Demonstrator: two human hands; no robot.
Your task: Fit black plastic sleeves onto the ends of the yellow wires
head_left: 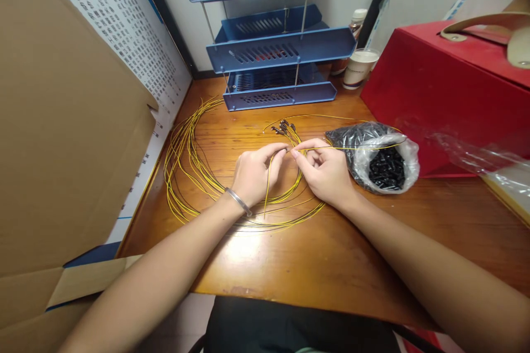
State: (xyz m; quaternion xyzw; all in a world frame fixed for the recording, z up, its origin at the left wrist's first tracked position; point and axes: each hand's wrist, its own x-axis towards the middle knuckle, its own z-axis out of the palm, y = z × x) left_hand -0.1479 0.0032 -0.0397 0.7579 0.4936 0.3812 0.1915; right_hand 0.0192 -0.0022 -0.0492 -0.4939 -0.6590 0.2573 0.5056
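While left grip (pixel 253 176) and right grip (pixel 330 175) pinch yellow wire (pixel 268 183), a bag (pixel 411 163) holds black pieces (pixel 386 169).

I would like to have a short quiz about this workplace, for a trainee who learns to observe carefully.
1. Multiple choice: what fills the plastic bag?
A) silver coins
B) small black pieces
C) white paper balls

2. True or false: the bracelet is on the person's right wrist.

3. Short answer: what do the fingers of the left hand and right hand pinch?

Key: 1. B. 2. False, it is on the left. 3. Thin wire, yellow and dark.
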